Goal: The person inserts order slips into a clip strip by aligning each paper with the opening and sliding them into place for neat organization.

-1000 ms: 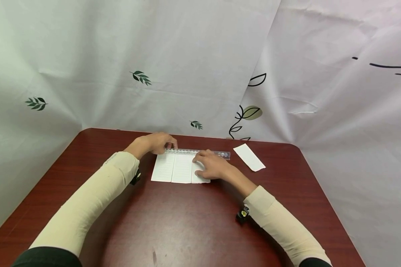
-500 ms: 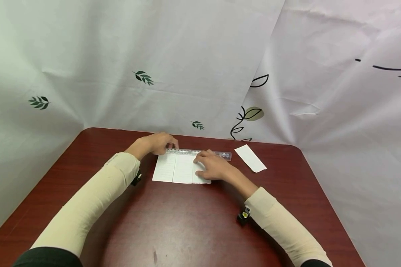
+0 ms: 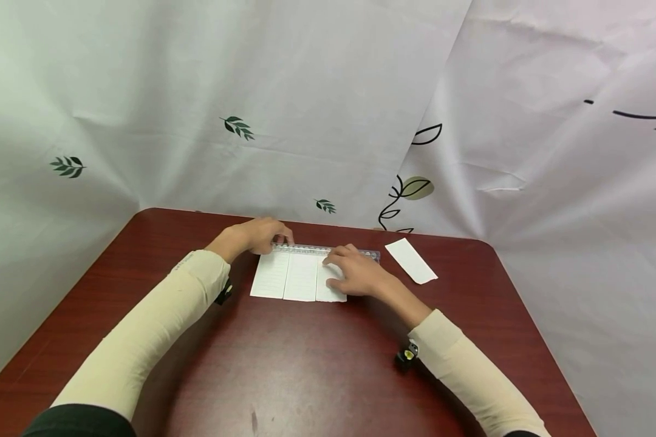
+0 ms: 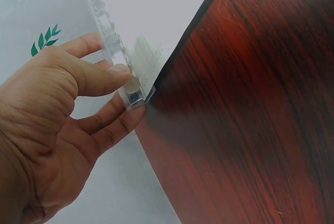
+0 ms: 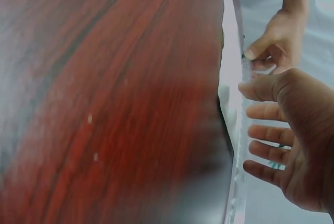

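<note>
A clear plastic ruler (image 3: 308, 249) lies along the far edge of three white paper strips with faint lines: a left strip (image 3: 269, 279), a middle strip (image 3: 300, 280) and a right strip (image 3: 330, 294). My left hand (image 3: 256, 235) pinches the ruler's left end. In the left wrist view, the thumb lies on top of that clear end (image 4: 117, 57), with fingers beneath. My right hand (image 3: 361, 273) is over the right strip and hides part of it and the ruler. Its fingers are spread and loosely bent in the right wrist view, around nothing visible.
A separate white paper slip (image 3: 412, 261) lies to the right of the ruler. The reddish-brown table (image 3: 284, 370) stretches toward me. Behind its far edge hangs a pale curtain (image 3: 284, 164) with leaf prints.
My right hand has shifted slightly to the right, uncovering more of the right strip. My left hand keeps its place at the ruler's end. The head view has turned very slightly.
</note>
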`<state>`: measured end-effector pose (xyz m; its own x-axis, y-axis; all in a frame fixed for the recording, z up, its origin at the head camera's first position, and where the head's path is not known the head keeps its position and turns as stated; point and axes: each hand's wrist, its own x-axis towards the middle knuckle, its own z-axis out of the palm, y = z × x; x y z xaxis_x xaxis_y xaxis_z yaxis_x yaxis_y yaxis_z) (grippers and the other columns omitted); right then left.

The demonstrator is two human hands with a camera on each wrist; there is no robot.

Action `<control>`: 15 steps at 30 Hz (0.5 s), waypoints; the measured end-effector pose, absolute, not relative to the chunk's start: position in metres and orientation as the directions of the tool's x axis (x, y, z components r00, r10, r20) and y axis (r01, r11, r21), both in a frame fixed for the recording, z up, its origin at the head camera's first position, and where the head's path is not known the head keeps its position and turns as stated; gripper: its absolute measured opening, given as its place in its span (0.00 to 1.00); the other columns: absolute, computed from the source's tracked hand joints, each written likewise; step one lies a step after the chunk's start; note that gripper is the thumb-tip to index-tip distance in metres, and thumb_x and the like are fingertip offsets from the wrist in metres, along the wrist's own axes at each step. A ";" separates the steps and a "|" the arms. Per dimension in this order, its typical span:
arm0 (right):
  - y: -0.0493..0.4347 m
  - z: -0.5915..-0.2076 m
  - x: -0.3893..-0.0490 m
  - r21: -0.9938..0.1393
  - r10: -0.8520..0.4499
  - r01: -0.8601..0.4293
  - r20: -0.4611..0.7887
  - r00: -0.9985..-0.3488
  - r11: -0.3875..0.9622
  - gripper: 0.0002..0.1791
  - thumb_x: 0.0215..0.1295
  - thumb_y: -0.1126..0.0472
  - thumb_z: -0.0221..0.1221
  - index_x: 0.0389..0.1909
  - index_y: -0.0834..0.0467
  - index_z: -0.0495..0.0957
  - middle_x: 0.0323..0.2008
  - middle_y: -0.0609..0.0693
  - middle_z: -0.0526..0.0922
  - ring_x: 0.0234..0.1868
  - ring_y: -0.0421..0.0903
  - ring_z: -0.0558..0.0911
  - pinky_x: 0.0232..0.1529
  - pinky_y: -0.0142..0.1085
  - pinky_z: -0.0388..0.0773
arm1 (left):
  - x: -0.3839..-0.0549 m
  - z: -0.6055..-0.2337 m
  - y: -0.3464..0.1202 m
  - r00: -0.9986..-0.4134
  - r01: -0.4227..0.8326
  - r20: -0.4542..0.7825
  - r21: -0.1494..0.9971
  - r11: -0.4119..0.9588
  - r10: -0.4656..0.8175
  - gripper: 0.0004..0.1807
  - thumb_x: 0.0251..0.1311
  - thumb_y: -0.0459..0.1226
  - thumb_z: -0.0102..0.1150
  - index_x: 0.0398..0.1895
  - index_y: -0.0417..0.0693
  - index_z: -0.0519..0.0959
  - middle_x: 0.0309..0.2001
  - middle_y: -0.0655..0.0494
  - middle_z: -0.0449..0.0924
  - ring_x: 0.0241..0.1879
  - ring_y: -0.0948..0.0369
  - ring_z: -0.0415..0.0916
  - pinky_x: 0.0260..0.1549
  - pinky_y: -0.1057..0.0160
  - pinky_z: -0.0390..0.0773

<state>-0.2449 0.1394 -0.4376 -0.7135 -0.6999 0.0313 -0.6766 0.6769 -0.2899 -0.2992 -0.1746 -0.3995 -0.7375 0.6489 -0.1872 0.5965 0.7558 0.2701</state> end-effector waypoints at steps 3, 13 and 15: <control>0.149 -0.436 -0.245 -0.285 -0.698 -0.676 0.033 -0.716 0.680 0.25 0.77 0.48 0.66 0.69 0.55 0.85 0.71 0.56 0.83 0.73 0.56 0.76 0.69 0.56 0.83 | -0.299 -0.400 -0.174 -0.743 0.587 -0.190 0.273 0.762 0.641 0.40 0.54 0.13 0.47 0.62 0.55 0.90 0.49 0.51 0.85 0.46 0.56 0.76 0.45 0.57 0.75; 0.171 -0.417 -0.236 -0.255 -0.631 -0.615 0.028 -0.776 0.746 0.24 0.77 0.52 0.68 0.68 0.57 0.85 0.71 0.57 0.83 0.74 0.59 0.77 0.72 0.57 0.80 | -0.298 -0.401 -0.174 -0.740 0.597 -0.177 0.268 0.756 0.648 0.41 0.54 0.13 0.46 0.61 0.55 0.90 0.47 0.52 0.85 0.45 0.57 0.76 0.46 0.57 0.75; 0.177 -0.417 -0.237 -0.256 -0.616 -0.601 0.024 -0.787 0.757 0.25 0.77 0.51 0.67 0.69 0.57 0.85 0.71 0.57 0.83 0.74 0.59 0.77 0.73 0.57 0.80 | -0.297 -0.400 -0.174 -0.742 0.597 -0.175 0.268 0.756 0.647 0.41 0.54 0.13 0.46 0.61 0.55 0.90 0.47 0.52 0.85 0.45 0.57 0.75 0.46 0.57 0.75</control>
